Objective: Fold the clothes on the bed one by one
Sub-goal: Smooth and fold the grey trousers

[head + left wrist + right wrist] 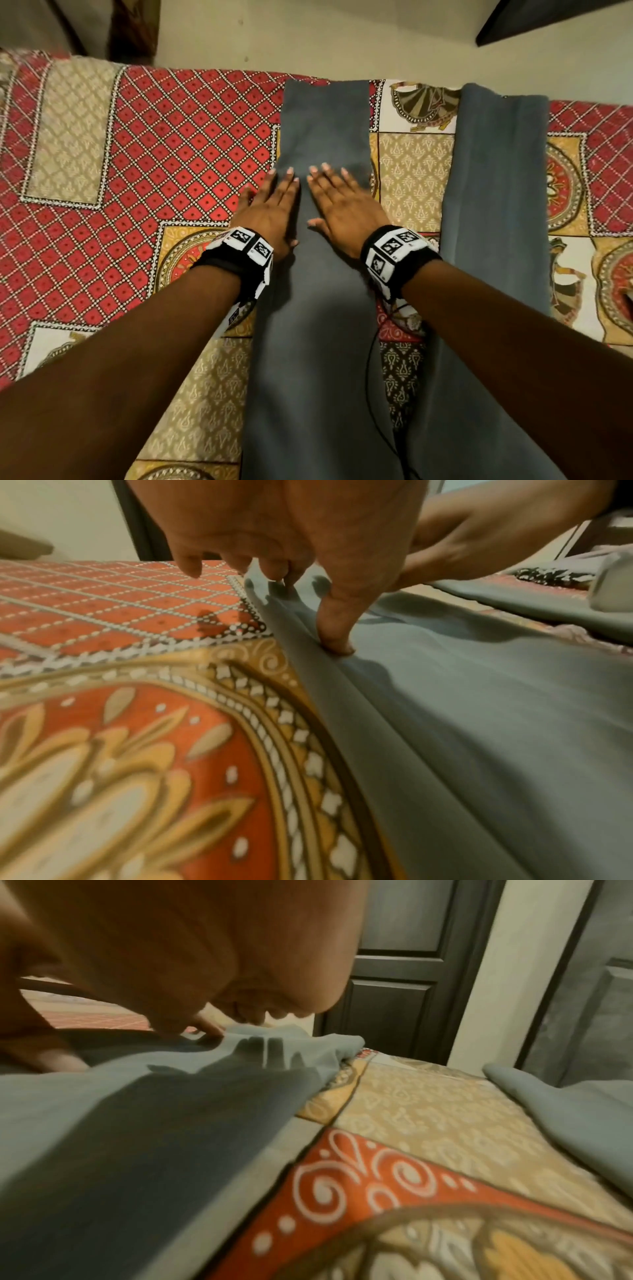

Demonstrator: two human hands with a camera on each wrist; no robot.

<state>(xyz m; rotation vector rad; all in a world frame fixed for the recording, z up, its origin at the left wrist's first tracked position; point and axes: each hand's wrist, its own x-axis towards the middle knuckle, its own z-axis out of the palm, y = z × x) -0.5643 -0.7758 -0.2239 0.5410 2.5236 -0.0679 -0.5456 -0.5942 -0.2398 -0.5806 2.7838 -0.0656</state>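
Both hands flat on a grey garment laid lengthwise on a patterned bedspread.

The red and gold bedspread (191,144) lies to the left of the left hand (270,209), which presses the left edge of the grey garment (322,130), fingers straight and spread. Just beside it, the right hand (342,205) lies flat on the same strip, fingers straight. Right of that hand, apart across bare bedspread, lies a second grey strip (496,178).
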